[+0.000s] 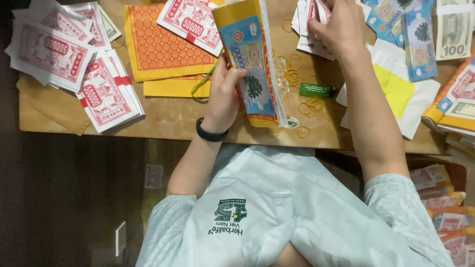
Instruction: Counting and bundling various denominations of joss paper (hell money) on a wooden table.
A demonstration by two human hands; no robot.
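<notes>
The person sits at a wooden table (178, 118), head bent over it, both bare hands busy with paper. The left hand (225, 94) holds a clear plastic packet of joss paper (252, 64), a long flat bundle with a blue printed note on top and yellow sheets beneath. It stands tilted off the table, its near end down by the table's near edge and its far end pointing away. The thumb lies across the blue face and the other fingers curl round the left edge to the back, so the packet is pinched between them at about mid-length, with most of its width lying to the right of the fingers.

I'd judge the packet light and fairly floppy: thin paper in a slick film sleeve, likely to bend or slide if held by one corner, so a grip across the middle or along one long edge looks soundest.

The right hand (336, 24) is at the far side, fingers bent down and closed on a stack of white and red paper notes (309, 24); how tightly they pinch I cannot tell, as the fingertips are hidden behind the back of the hand.

Between the hands lie loose yellow rubber bands (292, 74) and a green lighter (314, 90). To the left are an orange patterned sheet (158, 49) and piles of red and white notes (74, 59); to the right, blue notes (420, 39) and grey-green banknote-style paper (452, 29)
</notes>
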